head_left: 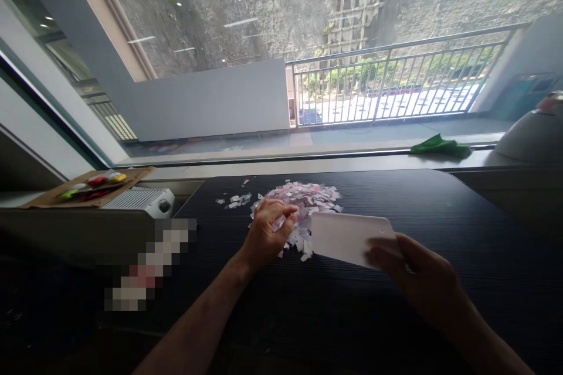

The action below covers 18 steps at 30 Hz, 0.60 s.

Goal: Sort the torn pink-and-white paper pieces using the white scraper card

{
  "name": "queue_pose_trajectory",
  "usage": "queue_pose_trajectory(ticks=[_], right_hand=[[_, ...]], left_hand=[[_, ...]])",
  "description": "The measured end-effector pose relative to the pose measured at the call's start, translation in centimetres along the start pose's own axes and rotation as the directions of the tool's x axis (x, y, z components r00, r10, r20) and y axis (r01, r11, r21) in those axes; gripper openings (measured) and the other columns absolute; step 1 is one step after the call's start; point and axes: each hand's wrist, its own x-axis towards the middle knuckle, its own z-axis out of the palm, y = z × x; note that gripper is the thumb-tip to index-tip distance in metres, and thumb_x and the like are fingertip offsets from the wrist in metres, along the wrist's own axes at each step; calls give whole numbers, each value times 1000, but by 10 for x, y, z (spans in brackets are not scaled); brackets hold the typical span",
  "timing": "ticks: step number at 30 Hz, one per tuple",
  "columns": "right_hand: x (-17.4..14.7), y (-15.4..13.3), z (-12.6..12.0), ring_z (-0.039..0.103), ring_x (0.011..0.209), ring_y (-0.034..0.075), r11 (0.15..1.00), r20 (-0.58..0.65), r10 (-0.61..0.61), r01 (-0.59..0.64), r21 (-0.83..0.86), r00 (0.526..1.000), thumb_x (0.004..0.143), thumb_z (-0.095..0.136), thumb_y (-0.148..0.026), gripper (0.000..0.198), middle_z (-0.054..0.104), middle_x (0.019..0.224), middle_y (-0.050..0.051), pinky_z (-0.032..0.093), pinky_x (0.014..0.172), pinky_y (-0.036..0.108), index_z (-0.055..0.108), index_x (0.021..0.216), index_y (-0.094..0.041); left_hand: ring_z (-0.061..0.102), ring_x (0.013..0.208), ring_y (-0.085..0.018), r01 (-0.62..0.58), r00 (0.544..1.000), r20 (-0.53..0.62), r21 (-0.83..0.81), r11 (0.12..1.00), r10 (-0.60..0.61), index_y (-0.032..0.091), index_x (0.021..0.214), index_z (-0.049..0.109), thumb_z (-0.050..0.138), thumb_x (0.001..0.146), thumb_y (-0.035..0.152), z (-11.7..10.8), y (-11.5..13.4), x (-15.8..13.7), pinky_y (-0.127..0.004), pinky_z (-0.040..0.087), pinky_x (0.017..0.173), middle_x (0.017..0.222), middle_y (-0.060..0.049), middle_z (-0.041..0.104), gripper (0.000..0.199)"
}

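Note:
A heap of small pink and white paper scraps [316, 194] lies on the dark table. My left hand [267, 227] rests at the heap's near left side. Its fingers are curved, and scraps show through the gap between thumb and forefinger. In my right hand [411, 261] is a flat white plate with rounded corners [347, 237] and a small hole near one corner. It is gripped by its right end, and its left edge reaches the heap's right side. A few stray scraps [237, 201] lie left of the heap.
The dark table [422, 199] stands against a window sill, where a green cloth [441, 146] lies beside a white rounded object [532, 135]. At left are a white vented device [145, 200] and a cardboard piece [48, 194] with colourful items. A blurred-out patch covers the table's left edge.

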Motion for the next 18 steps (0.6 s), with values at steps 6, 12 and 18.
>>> queue_pose_trajectory(ticks=[6,12,18], right_hand=[[-1,-2,2,62,61,16,1000,-2,15,-15,-22,1000,73,65,-34,13,70,69,-2,49,58,25,73,79,-25],[-1,-4,-4,58,53,16,997,-31,55,-56,-47,998,72,62,-35,13,67,62,-1,46,48,26,68,72,-24],[-1,-6,-3,61,57,17,997,-84,63,-67,-47,994,71,63,-36,12,68,64,-1,49,53,26,68,73,-25]], left_hand=[[59,96,-21,8,996,-85,24,1000,-6,21,88,69,54,84,24,0,-3,0,-40,46,93,89,-5,69,16],[59,94,-20,57,990,-133,38,998,-52,22,87,68,53,84,26,-4,-2,1,-39,46,93,90,-4,69,16],[59,95,-20,69,977,-207,75,995,-52,20,90,68,51,85,24,-3,-6,2,-38,46,92,90,-4,69,18]])
